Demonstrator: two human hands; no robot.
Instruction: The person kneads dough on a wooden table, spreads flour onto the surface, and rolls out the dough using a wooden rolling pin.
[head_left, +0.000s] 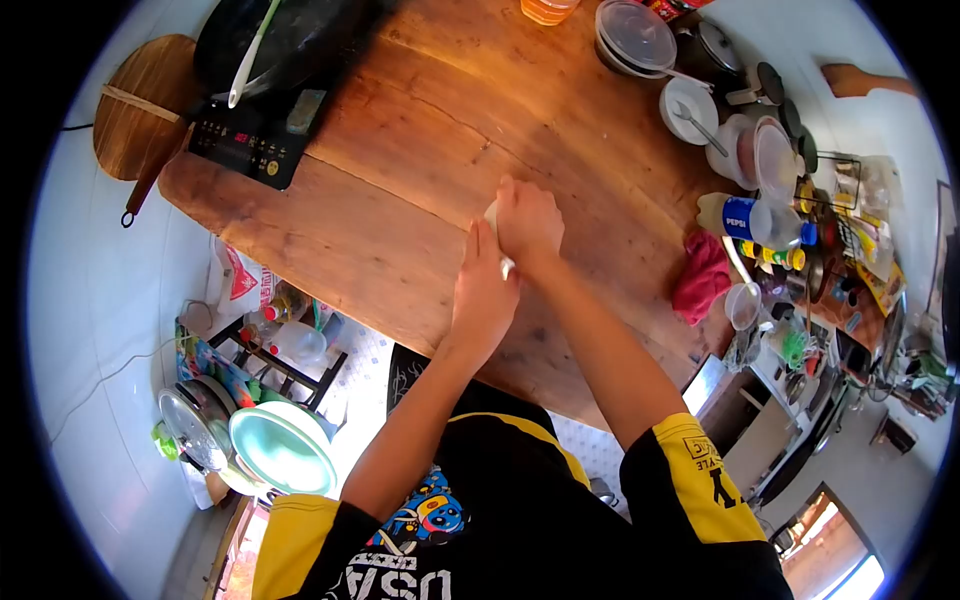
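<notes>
Over the wooden table (420, 170), my two hands are close together near its front half. My right hand (529, 218) is closed, its fingers curled around a small white thing (491, 214). Just below and to the left, my left hand (485, 282) is closed against the same white thing, a bit of which also shows beside its palm. Most of it is hidden by my fingers, so I cannot tell its kind.
Back left, a black wok (285, 50) with a white-handled utensil sits on an induction cooker (255, 140). Along the right edge are a Pepsi bottle (765, 220), a red cloth (699, 277), a white bowl (687, 110) with a spoon, and a lidded container (636, 36).
</notes>
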